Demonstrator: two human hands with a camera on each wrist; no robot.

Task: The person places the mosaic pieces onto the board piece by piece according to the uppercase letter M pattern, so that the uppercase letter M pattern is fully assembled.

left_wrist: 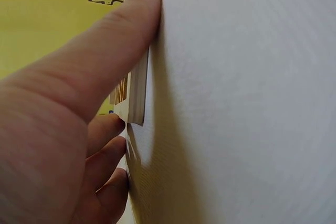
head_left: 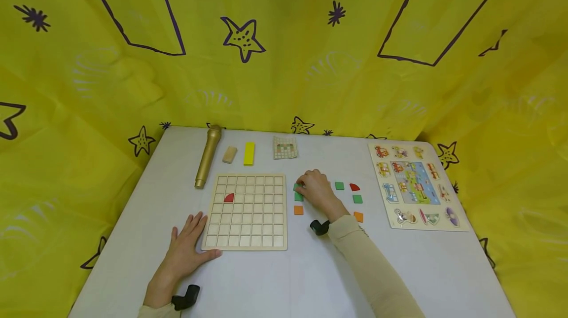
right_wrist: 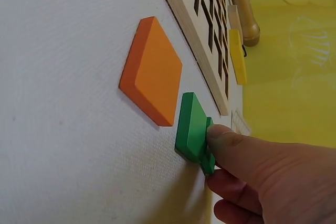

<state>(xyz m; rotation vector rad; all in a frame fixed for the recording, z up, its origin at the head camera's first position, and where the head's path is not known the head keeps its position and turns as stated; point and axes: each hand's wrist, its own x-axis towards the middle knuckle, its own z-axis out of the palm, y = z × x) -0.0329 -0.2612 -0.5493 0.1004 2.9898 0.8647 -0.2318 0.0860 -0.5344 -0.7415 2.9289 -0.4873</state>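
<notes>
Left grip (head_left: 184, 249) touches board (head_left: 246, 218) edge; across gap, right grip (head_left: 317, 190) pinches tile (right_wrist: 208, 166).

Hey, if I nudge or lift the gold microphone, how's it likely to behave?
The microphone would probably roll sideways if nudged, since it looks round along its length. Its wider head could make it swerve. Lifted, it should stay stiff, as it lies straight with no visible bend.
</notes>
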